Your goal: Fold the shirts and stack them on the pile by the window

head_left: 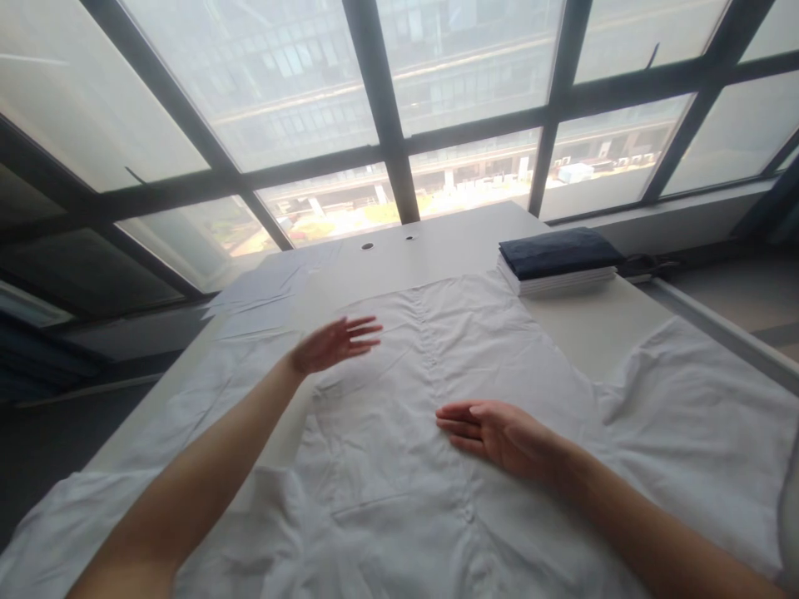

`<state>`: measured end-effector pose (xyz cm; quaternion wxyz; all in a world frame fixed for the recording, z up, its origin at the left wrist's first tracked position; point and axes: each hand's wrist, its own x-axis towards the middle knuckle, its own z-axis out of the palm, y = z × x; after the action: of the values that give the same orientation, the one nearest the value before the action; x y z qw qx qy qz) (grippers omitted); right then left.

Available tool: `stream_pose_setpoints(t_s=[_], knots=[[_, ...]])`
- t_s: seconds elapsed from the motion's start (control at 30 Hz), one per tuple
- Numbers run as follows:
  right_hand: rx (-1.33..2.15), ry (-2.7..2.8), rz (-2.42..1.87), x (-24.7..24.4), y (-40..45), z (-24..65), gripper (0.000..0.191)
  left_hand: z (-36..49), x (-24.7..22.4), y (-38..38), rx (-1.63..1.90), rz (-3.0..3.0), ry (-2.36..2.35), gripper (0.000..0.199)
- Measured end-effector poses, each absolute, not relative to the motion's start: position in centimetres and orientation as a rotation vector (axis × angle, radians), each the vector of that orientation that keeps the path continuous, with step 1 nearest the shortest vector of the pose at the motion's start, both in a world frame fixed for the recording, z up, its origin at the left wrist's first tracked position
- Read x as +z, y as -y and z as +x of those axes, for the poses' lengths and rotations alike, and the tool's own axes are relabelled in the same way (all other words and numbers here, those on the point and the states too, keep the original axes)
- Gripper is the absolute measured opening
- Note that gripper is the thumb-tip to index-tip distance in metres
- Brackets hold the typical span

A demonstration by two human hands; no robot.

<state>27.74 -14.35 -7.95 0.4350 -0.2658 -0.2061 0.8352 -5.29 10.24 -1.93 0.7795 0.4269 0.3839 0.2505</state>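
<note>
A white garment (387, 441) lies spread over the table, wrinkled, with a line of small gathers or buttons down its middle and a sleeve reaching out to the right. Over its upper left part is my left hand (337, 342), fingers apart and holding nothing. My right hand (499, 433) is at the garment's middle, just right of the centre line, fingers stretched out and palm turned inward, with nothing in it. Whether either hand touches the cloth is hard to tell.
Dark folded cloth (558, 250) rests on a white stack (565, 281) at the back right of the white table (462, 237). White sheets (262, 291) lie at the back left. Large dark-framed windows stand beyond. Dark cables show right of the stack.
</note>
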Motion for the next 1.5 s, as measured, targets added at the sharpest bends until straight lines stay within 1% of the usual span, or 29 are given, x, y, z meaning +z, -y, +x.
stream_pose_setpoints(t_s=[0.03, 0.07, 0.1, 0.2, 0.23, 0.27, 0.37, 0.47, 0.53, 0.63, 0.73, 0.83, 0.9, 0.97, 1.07, 1.17, 1.3, 1.4, 1.47, 1.5], knots=[[2.076, 0.519, -0.671, -7.9, 14.4, 27.7, 0.030, -5.2, -1.9, -9.3, 0.387, 0.938, -0.867, 0.038], [2.073, 0.525, -0.680, -7.8, 14.4, 27.7, 0.029, -5.2, -1.8, -8.7, 0.346, 0.959, -0.910, 0.037], [2.072, 0.532, -0.687, -7.6, 14.4, 27.7, 0.029, -5.2, -1.7, -8.4, 0.426, 0.989, -0.965, 0.035], [2.061, 0.551, -0.697, -7.3, 14.4, 27.7, 0.029, -4.9, -0.9, -8.0, 0.982, 1.131, -1.145, 0.026], [2.053, 0.555, -0.698, -7.3, 14.4, 27.7, 0.028, -4.5, -0.5, -7.4, 1.077, 1.213, -1.191, 0.025], [2.045, 0.558, -0.699, -7.3, 14.4, 27.7, 0.028, -3.9, -0.2, -6.5, 1.072, 1.329, -1.226, 0.025], [2.034, 0.581, -0.688, -7.4, 14.4, 27.7, 0.027, -1.4, 0.1, -1.0, 0.756, 1.785, -1.211, 0.031], [2.017, 0.640, -0.685, -7.4, 14.5, 27.7, 0.028, 1.2, -0.8, 6.2, 0.541, 2.137, -1.114, 0.039], [1.940, 0.728, -0.752, -6.9, 14.5, 27.5, 0.029, 2.1, -1.9, 10.0, 0.421, 2.307, -1.169, 0.043], [1.672, 0.962, -0.962, -5.6, 14.6, 27.5, 0.028, 1.5, -3.5, 13.3, 0.310, 2.454, -1.371, 0.045], [1.275, 1.211, -1.128, -4.8, 15.2, 28.3, 0.027, -1.1, -5.1, 15.1, 0.286, 2.499, -1.457, 0.046], [0.913, 1.469, -1.210, -5.2, 16.8, 30.5, 0.028, -3.9, -6.6, 17.0, 0.285, 2.535, -1.528, 0.049], [0.787, 1.637, -1.239, -6.2, 18.2, 32.2, 0.033, -5.2, -7.6, 18.3, 0.250, 2.576, -1.588, 0.053], [0.741, 1.792, -1.276, -7.4, 19.7, 33.4, 0.043, -6.2, -8.4, 19.3, 0.189, 2.629, -1.611, 0.056], [0.749, 2.026, -1.299, -8.8, 21.9, 34.0, 0.055, -7.6, -8.9, 20.4, 0.130, 2.699, -1.621, 0.057], [0.778, 2.118, -1.277, -9.3, 23.8, 33.2, 0.055, -9.0, -8.4, 21.2, 0.065, 2.736, -1.607, 0.057], [0.917, 1.960, -1.200, -7.8, 24.4, 31.5, 0.052, -8.3, -6.3, 22.0, -0.040, 2.730, -1.543, 0.059], [1.201, 1.694, -1.087, -5.7, 22.9, 29.6, 0.051, -4.5, -5.4, 21.8, 0.081, 2.755, -1.432, 0.057], [1.540, 1.496, -0.931, -4.4, 21.2, 28.0, 0.058, -1.3, -5.7, 21.3, 0.216, 2.737, -1.384, 0.052], [1.699, 1.388, -0.837, -4.0, 20.2, 27.3, 0.061, 0.1, -6.1, 21.1, 0.263, 2.728, -1.359, 0.054]])
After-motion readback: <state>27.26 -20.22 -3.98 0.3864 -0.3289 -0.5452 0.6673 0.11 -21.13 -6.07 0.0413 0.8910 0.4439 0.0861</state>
